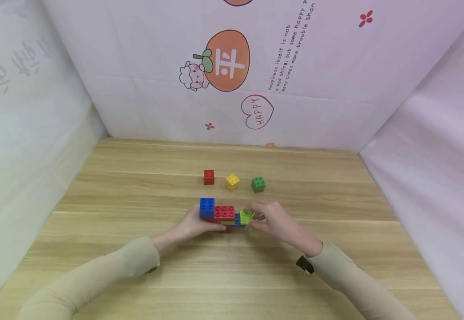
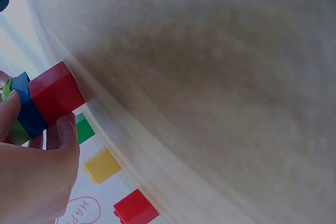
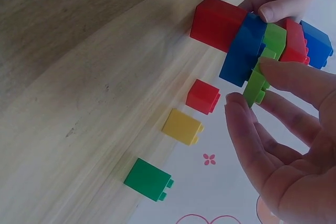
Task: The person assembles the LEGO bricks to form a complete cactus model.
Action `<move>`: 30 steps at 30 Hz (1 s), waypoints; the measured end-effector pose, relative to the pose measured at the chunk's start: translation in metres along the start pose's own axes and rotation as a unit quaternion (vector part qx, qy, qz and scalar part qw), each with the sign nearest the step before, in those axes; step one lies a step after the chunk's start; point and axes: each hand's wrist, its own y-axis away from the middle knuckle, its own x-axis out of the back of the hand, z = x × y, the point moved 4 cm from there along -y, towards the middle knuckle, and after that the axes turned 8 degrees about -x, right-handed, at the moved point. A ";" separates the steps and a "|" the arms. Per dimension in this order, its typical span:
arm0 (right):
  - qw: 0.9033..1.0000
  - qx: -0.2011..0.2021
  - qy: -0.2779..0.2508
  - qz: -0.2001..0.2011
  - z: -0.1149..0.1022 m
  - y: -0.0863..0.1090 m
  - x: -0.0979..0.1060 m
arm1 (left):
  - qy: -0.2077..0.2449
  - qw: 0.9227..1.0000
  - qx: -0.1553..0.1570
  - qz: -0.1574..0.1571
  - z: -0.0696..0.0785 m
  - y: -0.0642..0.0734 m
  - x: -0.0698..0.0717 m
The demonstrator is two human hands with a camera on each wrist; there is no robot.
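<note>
A stack of toy building bricks stands on the table, with a red brick (image 3: pixel 216 22) at its base and a dark blue brick (image 3: pixel 241 51) above that. Higher up come a light green layer, a long red brick (image 1: pixel 224 212) and a blue brick (image 1: pixel 207 207) at the top left. My left hand (image 1: pixel 192 224) grips the stack from the left, thumb along its near side. At the right end, my right hand (image 1: pixel 275 222) pinches a small light green brick (image 1: pixel 245 217) between thumb and fingertips, right at the studs of the dark blue brick.
Behind the stack, a red brick (image 1: pixel 209 177), a yellow brick (image 1: pixel 232 182) and a green brick (image 1: pixel 258 184) sit apart in a row. A printed white sheet (image 1: pixel 156 106) rises at the table's far edge, with white sheets on both sides.
</note>
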 end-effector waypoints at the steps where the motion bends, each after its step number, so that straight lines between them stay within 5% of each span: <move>1: 1.000 0.000 -0.001 0.000 0.000 0.000 0.000 | 0.000 1.000 0.003 0.001 0.000 0.000 0.000; 30: 0.999 0.001 0.003 -0.040 0.001 -0.008 0.005 | -0.006 1.000 -0.024 -0.006 0.001 -0.001 0.001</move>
